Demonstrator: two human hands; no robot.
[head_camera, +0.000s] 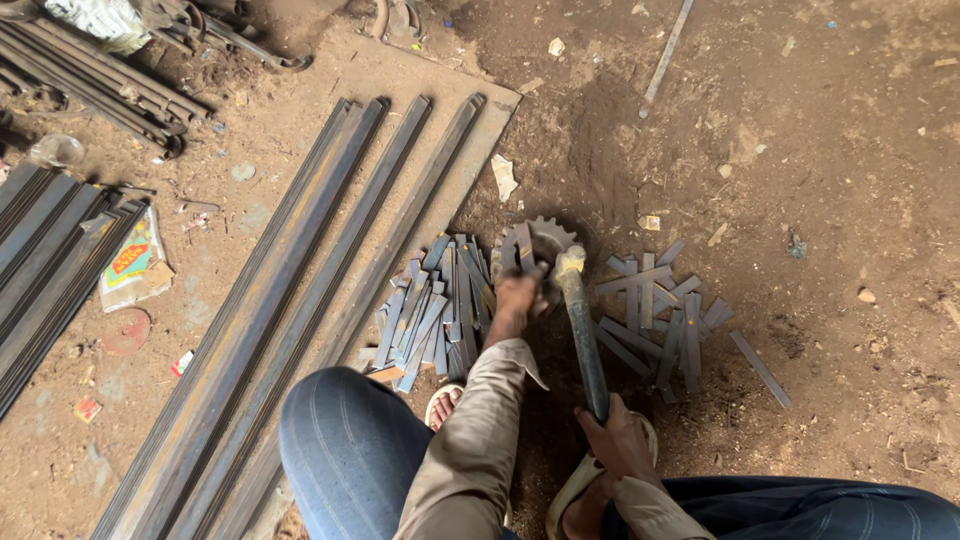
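I squat over a dirt floor. My left hand (518, 296) holds a short flat metal strip (524, 247) on a toothed gear wheel (540, 242) set in the ground. My right hand (618, 438) grips the handle of a hammer (583, 330), whose head rests on the gear beside the strip. A pile of short metal strips (432, 310) lies left of the gear. Another pile of strips (660, 315) lies to its right.
Long steel angle bars (300, 290) lie diagonally on the left. More dark bars (45, 260) are stacked at the far left, with rods (90, 85) at the top left. A printed packet (132, 262) and scraps litter the dirt. My sandalled feet are below.
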